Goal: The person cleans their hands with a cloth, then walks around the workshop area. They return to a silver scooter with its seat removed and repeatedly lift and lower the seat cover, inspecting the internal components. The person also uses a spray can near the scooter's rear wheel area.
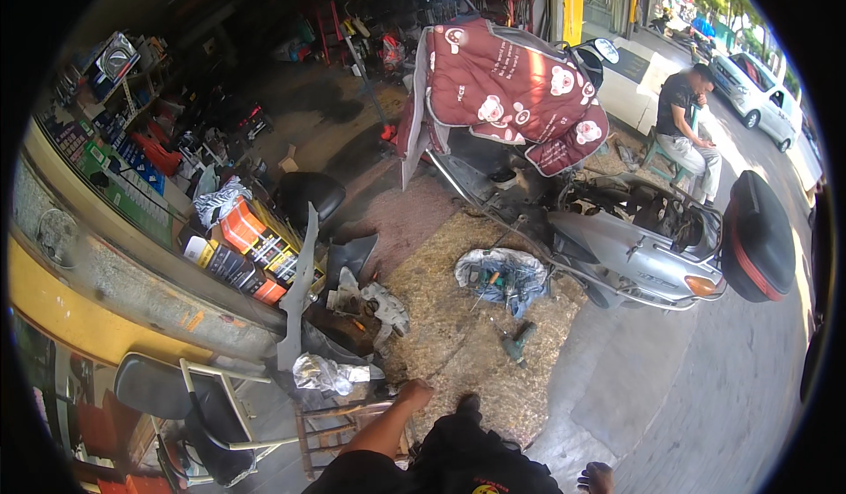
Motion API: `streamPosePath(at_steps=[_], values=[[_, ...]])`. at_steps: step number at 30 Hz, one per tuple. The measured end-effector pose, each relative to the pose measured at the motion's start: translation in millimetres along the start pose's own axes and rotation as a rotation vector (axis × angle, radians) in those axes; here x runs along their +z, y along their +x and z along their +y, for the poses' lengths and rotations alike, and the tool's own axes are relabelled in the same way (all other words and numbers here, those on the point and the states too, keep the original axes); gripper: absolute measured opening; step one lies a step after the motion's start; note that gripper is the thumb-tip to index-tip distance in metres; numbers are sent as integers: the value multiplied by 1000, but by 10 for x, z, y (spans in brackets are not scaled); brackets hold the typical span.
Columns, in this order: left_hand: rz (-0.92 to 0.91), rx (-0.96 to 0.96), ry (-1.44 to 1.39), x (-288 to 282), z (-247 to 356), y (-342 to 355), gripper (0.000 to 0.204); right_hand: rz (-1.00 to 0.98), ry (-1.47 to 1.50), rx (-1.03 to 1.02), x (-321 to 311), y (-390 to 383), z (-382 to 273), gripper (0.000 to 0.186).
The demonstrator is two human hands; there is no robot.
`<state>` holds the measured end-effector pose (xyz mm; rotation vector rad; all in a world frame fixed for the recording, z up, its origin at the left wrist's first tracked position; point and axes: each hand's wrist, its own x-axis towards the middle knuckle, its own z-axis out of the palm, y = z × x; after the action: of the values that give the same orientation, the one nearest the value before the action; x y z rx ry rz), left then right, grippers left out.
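Where a slatted wooden chair [333, 430] is at nine o'clock from the person [449, 459], the left hand [416, 395] curls nearby; the right hand [597, 477], at four, looks half-closed. What they hold, I cannot tell. At one lies a green drill [516, 347].

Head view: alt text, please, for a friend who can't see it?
A silver scooter with exposed inner parts and a maroon bear-print cover stands by a cluttered workshop. A green power drill lies on the ground; a person sits at right.
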<state>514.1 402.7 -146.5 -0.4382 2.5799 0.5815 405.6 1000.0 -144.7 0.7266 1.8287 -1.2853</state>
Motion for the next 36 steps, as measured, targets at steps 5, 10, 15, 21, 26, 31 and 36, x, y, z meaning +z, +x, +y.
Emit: streamPosePath(at_steps=[5, 10, 15, 21, 26, 31, 36], values=[[13, 41, 62, 131, -453, 235, 29, -63, -60, 33, 558, 18, -274, 35], [4, -111, -249, -54, -539, 546, 33, -89, -39, 61, 778, -1, -385, 36], [-10, -125, -191, -364, -498, 627, 34, 2, -109, -18, 868, -28, -504, 25], [74, -118, -241, -340, -565, 676, 30, 45, -179, -36, 981, -18, -716, 17], [185, -6, -110, -214, -675, 672, 31, 29, -178, -49, 1021, 17, -824, 18], [206, -51, -192, -128, -779, 665, 25, 21, -206, -59, 1054, 18, -892, 19], [218, 161, 87, -131, -861, 669, 15, 45, -225, -51, 1115, 2, -946, 21]])
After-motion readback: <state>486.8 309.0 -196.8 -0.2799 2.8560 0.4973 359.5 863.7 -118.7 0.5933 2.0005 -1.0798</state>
